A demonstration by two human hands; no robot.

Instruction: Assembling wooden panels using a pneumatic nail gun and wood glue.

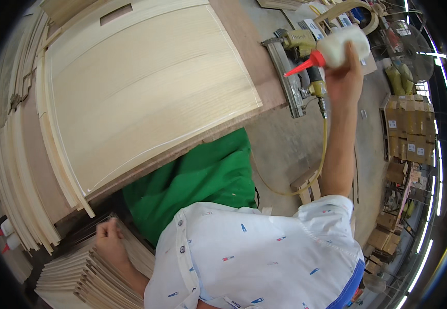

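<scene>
My right hand [343, 77] is raised at the upper right and grips a white glue bottle [343, 45] with a red pointed nozzle that points left. Just beyond it a yellow and grey pneumatic nail gun [291, 67] rests at the corner of the workbench. A large pale wooden panel [141, 87] with a curved edge lies flat on the bench. My left hand [109, 239] is low at the left, fingers curled onto a stack of thin wood strips [87, 273].
Pale strips [17, 170] lean in rows along the panel's left side. Two small glue bottles [8, 234] stand at the far left. A yellow air hose [322, 154] hangs from the nail gun. Stacked cardboard boxes [411, 131] stand at the right.
</scene>
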